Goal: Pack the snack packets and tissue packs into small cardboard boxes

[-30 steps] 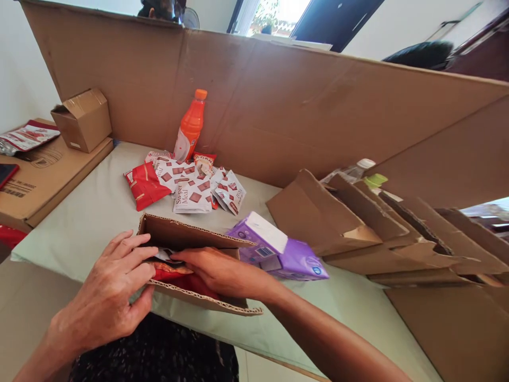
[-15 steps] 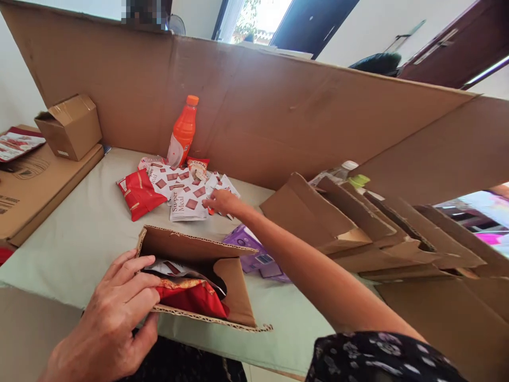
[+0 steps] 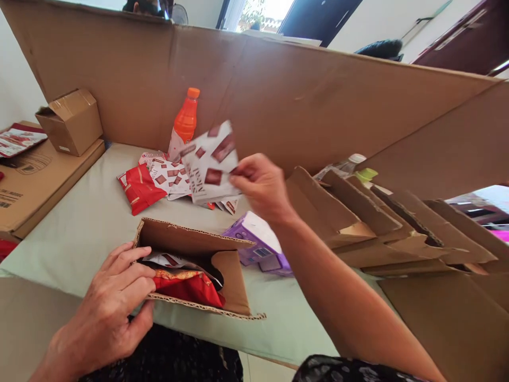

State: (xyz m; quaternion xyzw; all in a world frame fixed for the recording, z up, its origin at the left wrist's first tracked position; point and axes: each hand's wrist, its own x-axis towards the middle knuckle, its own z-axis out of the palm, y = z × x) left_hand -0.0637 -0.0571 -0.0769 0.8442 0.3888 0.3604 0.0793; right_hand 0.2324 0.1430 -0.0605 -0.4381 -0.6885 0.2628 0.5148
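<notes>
Between the thumb and fingers of my right hand [image 3: 264, 185] is a white snack packet [image 3: 212, 164] printed with dark red squares, raised above the table and slightly blurred. My left hand [image 3: 107, 302] grips the left end of an open cardboard box [image 3: 234, 276] at the table's front edge. Inside that box lie a red packet [image 3: 191, 289] and a white packet [image 3: 169, 260]. Behind it, a pile holds another red packet [image 3: 142, 188] and more white packets [image 3: 170, 178]. An orange drink bottle [image 3: 185, 119] stands upright at the back of the pile.
A purple tissue pack [image 3: 254, 241] lies right of the box, partly behind my right forearm. Several cardboard pieces [image 3: 358, 212] lean together at the right, with a clear bottle [image 3: 350, 163] behind. A small carton [image 3: 71, 124] sits on a flat box [image 3: 35, 180] at left. A cardboard wall [image 3: 318, 101] closes the back.
My right hand has lifted a white snack packet off the pile, up and to the right. My left hand keeps its hold on the box.
</notes>
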